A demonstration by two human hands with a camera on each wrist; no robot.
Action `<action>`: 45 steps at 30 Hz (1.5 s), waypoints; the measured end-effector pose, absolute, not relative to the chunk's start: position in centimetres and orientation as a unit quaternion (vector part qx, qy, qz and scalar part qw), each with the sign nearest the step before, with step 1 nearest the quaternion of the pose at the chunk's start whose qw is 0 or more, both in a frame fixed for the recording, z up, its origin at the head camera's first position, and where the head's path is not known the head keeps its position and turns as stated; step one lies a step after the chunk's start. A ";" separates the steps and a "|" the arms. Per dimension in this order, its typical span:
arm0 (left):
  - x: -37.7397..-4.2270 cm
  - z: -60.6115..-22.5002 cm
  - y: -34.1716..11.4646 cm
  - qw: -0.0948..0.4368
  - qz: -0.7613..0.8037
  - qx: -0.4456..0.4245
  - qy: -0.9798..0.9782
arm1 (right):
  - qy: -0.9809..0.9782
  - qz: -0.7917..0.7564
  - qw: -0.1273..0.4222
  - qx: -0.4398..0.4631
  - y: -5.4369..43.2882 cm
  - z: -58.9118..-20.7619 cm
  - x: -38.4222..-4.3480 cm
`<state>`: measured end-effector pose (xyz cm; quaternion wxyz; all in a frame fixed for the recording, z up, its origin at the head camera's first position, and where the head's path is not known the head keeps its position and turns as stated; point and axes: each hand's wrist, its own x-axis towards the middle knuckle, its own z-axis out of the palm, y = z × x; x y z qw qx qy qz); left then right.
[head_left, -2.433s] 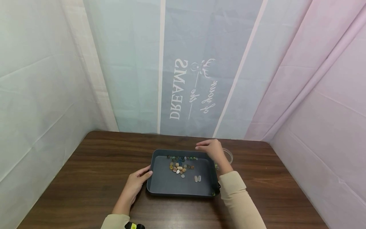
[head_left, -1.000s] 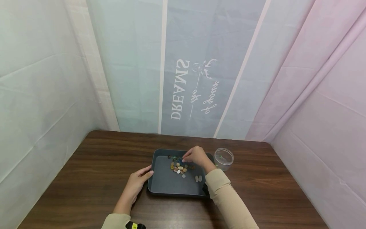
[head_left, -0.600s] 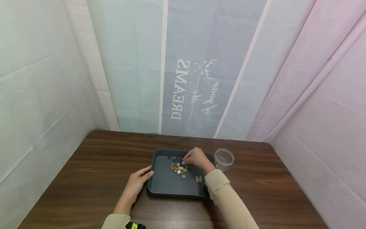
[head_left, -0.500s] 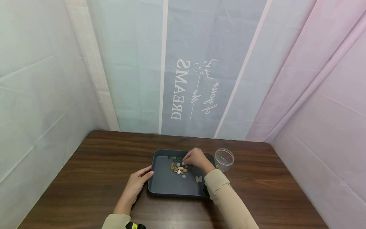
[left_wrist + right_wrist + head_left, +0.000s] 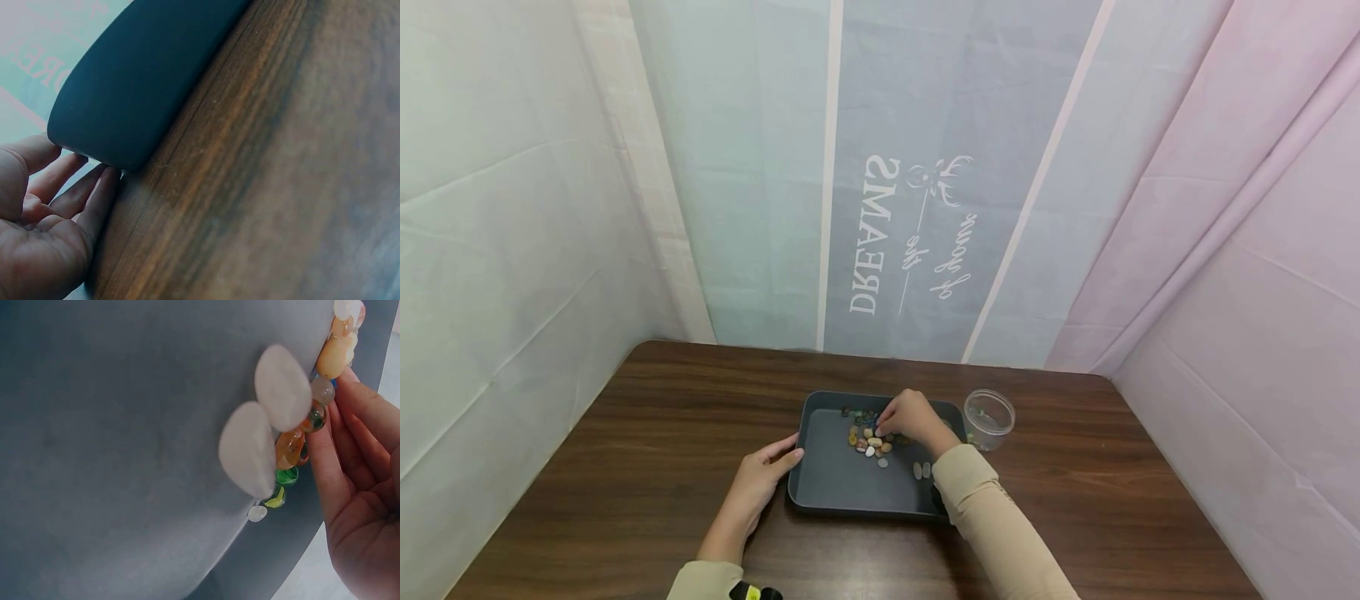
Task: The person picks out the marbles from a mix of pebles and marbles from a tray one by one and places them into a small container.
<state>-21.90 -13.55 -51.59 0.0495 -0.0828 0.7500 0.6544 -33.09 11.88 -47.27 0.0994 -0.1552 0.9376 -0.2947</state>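
In the head view a dark grey rectangular tray (image 5: pixel 827 487) lies on the table. My left hand (image 5: pixel 758 477) holds its left wall, thumb at the rim and fingers against the outside in the left wrist view. My right hand (image 5: pixel 913 417) reaches into the tray, fingertips together at the edge of a cluster of tan and white pebbles (image 5: pixel 875 442). Blue and green glass beads (image 5: pixel 856 414) lie behind them. In the right wrist view the fingertips are beside a tan pebble (image 5: pixel 333 357) and a grey translucent bead (image 5: pixel 322 390); whether they pinch something is hidden.
A clear round jar (image 5: pixel 988 421) with a few green bits inside stands right of the tray on the brown wooden table (image 5: pixel 1112 500). Two pale oval stones (image 5: pixel 922 471) lie apart in the tray's right part. Fabric walls (image 5: pixel 775 208) enclose the table's back and sides.
From above the tray's right rear rim, my right hand has moved left and down to the pebbles, uncovering the jar. It then shifts slightly nearer. My left hand stays at the tray.
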 end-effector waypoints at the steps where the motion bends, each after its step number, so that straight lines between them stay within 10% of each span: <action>1: -21.9 -51.6 -13.5 0.049 0.654 -0.083 0.750 | 0.938 -0.293 0.099 -0.155 11.9 -47.2 -33.1; 45: -22.0 -51.6 -13.5 0.053 0.649 -0.086 0.754 | 0.894 -0.446 -0.004 -0.038 19.9 -41.6 -31.7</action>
